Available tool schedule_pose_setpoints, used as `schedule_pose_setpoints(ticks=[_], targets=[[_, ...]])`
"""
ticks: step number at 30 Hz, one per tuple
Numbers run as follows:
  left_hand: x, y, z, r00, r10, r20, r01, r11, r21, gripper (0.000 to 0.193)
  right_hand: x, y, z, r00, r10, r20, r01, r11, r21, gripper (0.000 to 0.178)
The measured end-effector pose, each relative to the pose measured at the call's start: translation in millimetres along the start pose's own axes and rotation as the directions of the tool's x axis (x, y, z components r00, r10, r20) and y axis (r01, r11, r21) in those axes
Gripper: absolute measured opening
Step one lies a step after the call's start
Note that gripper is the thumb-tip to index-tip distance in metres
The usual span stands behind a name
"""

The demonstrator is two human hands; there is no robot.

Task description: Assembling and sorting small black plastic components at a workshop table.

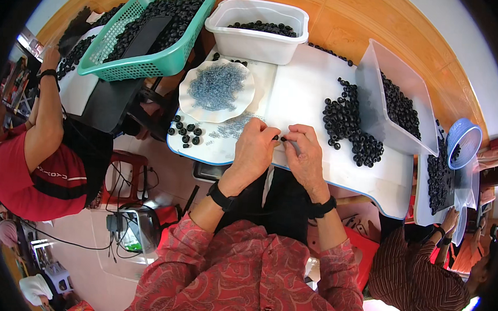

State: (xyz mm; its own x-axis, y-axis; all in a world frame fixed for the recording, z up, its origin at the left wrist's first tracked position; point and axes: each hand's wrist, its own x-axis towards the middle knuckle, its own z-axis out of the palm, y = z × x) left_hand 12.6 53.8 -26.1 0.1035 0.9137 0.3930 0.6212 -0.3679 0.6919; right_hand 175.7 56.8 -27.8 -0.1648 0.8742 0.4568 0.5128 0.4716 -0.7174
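Observation:
My left hand (255, 147) and my right hand (306, 158) meet over the front edge of the white table (297, 90). Thumb and fingers of each are closed in a pinch. A small black round piece (276, 138) shows at the left fingertips, and a bit of black shows at the right ones; whether these are one part or two I cannot tell. Beyond my left hand stands a white scalloped plate (187, 104) heaped with tiny bluish clear rings (216, 86). Loose black round pieces (189, 131) lie left of my hands, and a larger pile (344, 118) lies to the right.
A white tub (254, 50) and a green basket (163, 64), both with black pieces, stand at the back and far left. A clear bin (370, 100) tilts at the right, spilling pieces. Co-workers (40, 167) sit on both sides. Cables (115, 233) hang at lower left.

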Motion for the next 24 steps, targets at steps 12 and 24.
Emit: schedule_pose_setpoints(ticks=[12,24], targets=[[-21.9,5.1,-12.6,0.973,-0.185,-0.135,0.115,0.905,-0.410,0.021,-0.8,3.3,1.9,0.999,-0.025,-0.045,0.025,1.000,-0.013,0.013],[-44.2,2.0,-21.1,0.838,-0.393,0.377,0.478,0.200,-0.855,0.025,-5.0,9.8,4.1,0.977,0.066,-0.203,-0.064,0.998,0.020,0.017]])
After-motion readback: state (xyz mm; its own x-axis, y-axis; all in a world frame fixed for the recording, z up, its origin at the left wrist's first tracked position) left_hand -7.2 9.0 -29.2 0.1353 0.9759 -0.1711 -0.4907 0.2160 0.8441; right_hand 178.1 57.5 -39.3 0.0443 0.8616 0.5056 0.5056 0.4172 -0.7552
